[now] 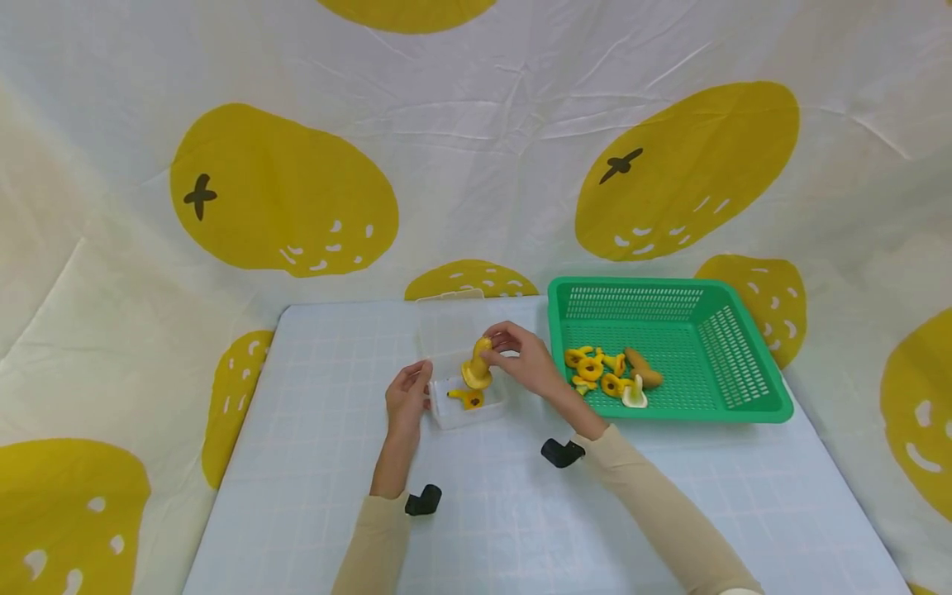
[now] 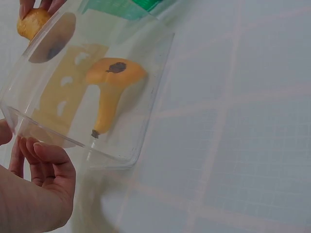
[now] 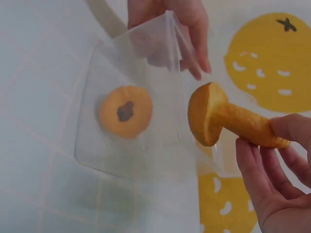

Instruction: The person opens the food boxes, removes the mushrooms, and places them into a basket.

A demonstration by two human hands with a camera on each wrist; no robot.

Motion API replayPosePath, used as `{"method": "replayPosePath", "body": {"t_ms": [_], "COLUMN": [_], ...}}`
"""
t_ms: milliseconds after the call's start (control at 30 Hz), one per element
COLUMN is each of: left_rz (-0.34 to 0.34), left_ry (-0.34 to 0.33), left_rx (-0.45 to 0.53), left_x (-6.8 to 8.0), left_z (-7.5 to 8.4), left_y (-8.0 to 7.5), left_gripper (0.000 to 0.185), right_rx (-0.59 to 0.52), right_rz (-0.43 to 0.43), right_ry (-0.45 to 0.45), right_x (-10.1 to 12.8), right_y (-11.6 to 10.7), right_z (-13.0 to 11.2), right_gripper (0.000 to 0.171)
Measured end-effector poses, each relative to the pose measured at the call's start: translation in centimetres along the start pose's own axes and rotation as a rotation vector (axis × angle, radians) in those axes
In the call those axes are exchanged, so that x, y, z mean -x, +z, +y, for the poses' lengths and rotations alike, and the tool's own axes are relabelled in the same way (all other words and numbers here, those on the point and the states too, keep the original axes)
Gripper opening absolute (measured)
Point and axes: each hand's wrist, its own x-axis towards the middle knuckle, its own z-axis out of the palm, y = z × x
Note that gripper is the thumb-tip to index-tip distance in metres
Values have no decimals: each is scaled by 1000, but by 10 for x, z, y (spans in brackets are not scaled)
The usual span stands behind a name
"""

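Head view: the right hand (image 1: 524,357) pinches a yellow-brown mushroom (image 1: 478,368) by its stem, cap down, over the rim of a clear plastic box (image 1: 467,402) that stands on the pale gridded surface (image 1: 312,463). The left hand (image 1: 406,401) rests against the box's left wall, fingers curled round its edge. A second mushroom (image 1: 467,399), yellow with a dark spot, lies inside the box. To the right, a green perforated basket (image 1: 744,364) holds several more small yellow mushrooms (image 1: 595,372), a brown one and a whitish one. A creased white cloth (image 1: 476,140) printed with large yellow fruit shapes hangs behind and around the surface.

Left wrist view: the left hand (image 2: 36,194) sits at the box's (image 2: 155,73) lower corner, fingers bent against the thin transparent wall. Through the wall the second mushroom (image 2: 111,92) shows as a smooth round cap with a dark centre and a tapering stem. The held mushroom (image 2: 31,23) appears at the top left, gripped by fingertips.

Right wrist view: the right hand (image 3: 277,179) holds the mushroom (image 3: 226,119) by its stem end between thumb and fingers; the cap is domed, matt and slightly rough, just beside the box's (image 3: 92,141) edge. The second mushroom's (image 3: 125,111) round cap lies inside. The left hand (image 3: 175,22) grasps the far wall.
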Motion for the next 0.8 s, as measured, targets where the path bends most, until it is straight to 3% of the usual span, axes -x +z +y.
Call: {"method": "replayPosePath", "body": {"t_ms": [367,600,800], "left_rz": [9,9,15], "left_ry": [6,3,-1], "left_rx": [3,-2,-23], "left_x": [1,2,4], "left_z": [0,1,2], "left_y": [0,0,1], "left_gripper": [41,41,44], "right_rx": [-207,-310,-300], "right_rz": [48,101,147], "right_ry": [172,169,164], "right_x": [3,5,8], "right_y": [-39,-65,-87], "right_z": [-1,2,5], "right_gripper": [36,36,38]}}
